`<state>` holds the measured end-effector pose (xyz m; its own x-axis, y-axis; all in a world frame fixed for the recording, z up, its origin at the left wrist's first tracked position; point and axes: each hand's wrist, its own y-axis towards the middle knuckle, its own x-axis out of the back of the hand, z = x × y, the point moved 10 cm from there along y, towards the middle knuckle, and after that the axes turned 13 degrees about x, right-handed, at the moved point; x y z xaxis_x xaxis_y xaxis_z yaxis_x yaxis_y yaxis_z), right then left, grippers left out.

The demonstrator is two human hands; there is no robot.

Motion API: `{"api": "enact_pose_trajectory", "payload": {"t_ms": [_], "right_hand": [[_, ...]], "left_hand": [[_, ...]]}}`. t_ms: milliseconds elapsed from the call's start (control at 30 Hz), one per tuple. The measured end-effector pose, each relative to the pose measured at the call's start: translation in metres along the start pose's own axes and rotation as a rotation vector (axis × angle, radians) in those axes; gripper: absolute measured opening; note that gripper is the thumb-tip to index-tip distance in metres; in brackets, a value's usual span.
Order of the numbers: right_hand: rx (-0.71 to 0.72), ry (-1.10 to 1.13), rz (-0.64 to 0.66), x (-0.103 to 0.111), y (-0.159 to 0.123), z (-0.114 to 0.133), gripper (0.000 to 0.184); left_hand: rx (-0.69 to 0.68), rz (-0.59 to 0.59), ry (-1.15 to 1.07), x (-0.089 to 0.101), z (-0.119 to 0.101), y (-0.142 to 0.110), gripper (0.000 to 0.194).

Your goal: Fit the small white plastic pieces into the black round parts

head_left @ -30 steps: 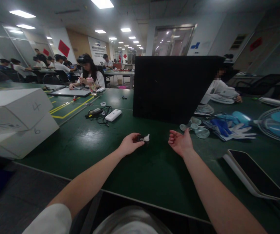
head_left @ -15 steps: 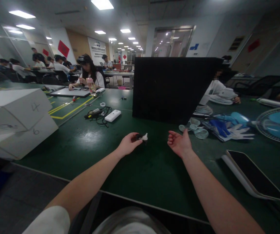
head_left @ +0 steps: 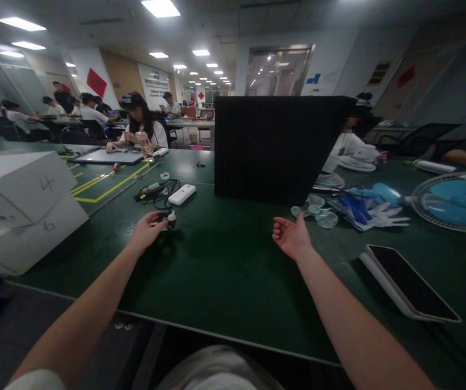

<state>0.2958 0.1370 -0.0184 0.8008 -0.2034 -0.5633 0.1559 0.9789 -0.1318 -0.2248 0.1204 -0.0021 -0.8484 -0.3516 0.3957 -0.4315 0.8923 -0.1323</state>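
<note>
My left hand is closed on a small black-and-white object just above the green table, near its left-middle part. The object's exact kind is too small to make out. To the right, my right hand is held thumb up with its palm turned left, fingers loosely curled and nothing in them. Just behind it lie several clear round plastic pieces. Beyond my left hand are a white power bank and a tangle of black cables.
A large black box-like panel stands at the back middle. White boxes are stacked on the left. On the right are blue-and-white gloves, a blue fan and a tilted phone-like device. Other people sit across the table and behind.
My left hand has moved left with the small black-and-white object, away from my right hand. The right hand keeps its pose. The camera view has turned slightly to the right.
</note>
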Motion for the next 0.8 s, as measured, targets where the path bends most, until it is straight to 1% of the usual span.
{"api": "enact_pose_trajectory", "payload": {"t_ms": [67,133,200,267,367,467,533,600,667,733,800], "right_hand": [[-0.002,0.003,0.002,-0.001,0.0,0.0,0.069],[0.005,0.009,0.009,-0.002,0.0,0.001,0.069],[0.012,0.015,0.013,-0.002,0.0,0.002,0.069],[0.011,0.017,0.01,-0.002,0.001,0.002,0.068],[0.003,0.013,0.009,0.0,0.002,0.0,0.067],[-0.002,0.005,0.015,0.002,0.003,-0.001,0.067],[-0.002,0.002,0.021,0.001,0.003,-0.001,0.067],[0.001,-0.002,0.02,0.001,0.003,-0.001,0.067],[0.003,-0.009,0.014,0.001,0.003,-0.001,0.067],[0.002,-0.016,0.015,0.001,0.003,-0.001,0.067],[0.002,-0.019,0.02,0.001,0.003,-0.001,0.067]], "left_hand": [[-0.01,-0.102,0.107,0.031,0.011,0.01,0.062],[-0.045,-0.169,0.173,0.052,0.014,0.014,0.062],[-0.09,-0.219,0.22,0.064,0.012,0.014,0.061],[-0.135,-0.267,0.299,0.069,0.006,0.01,0.059],[-0.241,-0.342,0.502,0.069,-0.01,0.0,0.057],[-0.371,-0.396,0.691,0.062,-0.024,-0.012,0.053],[-0.418,-0.423,0.786,0.058,-0.029,-0.018,0.052],[-0.44,-0.437,0.873,0.053,-0.032,-0.023,0.05],[-0.44,-0.417,0.941,0.047,-0.033,-0.028,0.049],[-0.428,-0.389,0.976,0.041,-0.032,-0.032,0.05],[-0.441,-0.388,0.971,0.039,-0.035,-0.038,0.053]]}}
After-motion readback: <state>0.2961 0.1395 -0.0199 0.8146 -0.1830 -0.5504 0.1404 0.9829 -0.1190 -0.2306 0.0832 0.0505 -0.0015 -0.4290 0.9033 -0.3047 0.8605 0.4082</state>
